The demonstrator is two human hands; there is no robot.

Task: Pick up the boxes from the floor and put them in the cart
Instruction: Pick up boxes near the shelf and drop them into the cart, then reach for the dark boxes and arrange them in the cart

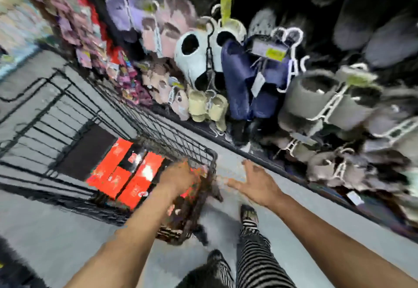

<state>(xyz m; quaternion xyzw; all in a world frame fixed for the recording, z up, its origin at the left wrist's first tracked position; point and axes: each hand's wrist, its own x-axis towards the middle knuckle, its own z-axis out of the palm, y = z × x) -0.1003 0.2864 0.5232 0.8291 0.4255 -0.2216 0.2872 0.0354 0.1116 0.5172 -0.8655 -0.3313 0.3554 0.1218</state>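
Lying inside the black wire cart (158, 127), the boxes (113, 170) show as flat bright orange-red faces crossed by black bands and pale label patches, packed close together against the cart's near end. Motion blur smears their edges (at least three orange faces can be made out, but no firm count).

From the head view, there is one cart and it stands on the grey floor (56, 242). Both of the person's bare arms reach forward. The left hand (178, 176) hangs over the cart's near corner, just above the boxes. It is badly smeared, with an orange blur at its far edge, so I cannot tell whether its grip is spread or closed on anything. The right hand (255, 183) is just beside the cart, outside its wire wall and over the floor. Its grip is spread wide, fingers apart, holding nothing.

Below the cart in the frame are two legs in striped trousers (255, 253). Beyond the cart's far side hang many pairs of slippers (239, 84) on white hangers (navy, grey, cream, lilac, and a white pair with black patches).
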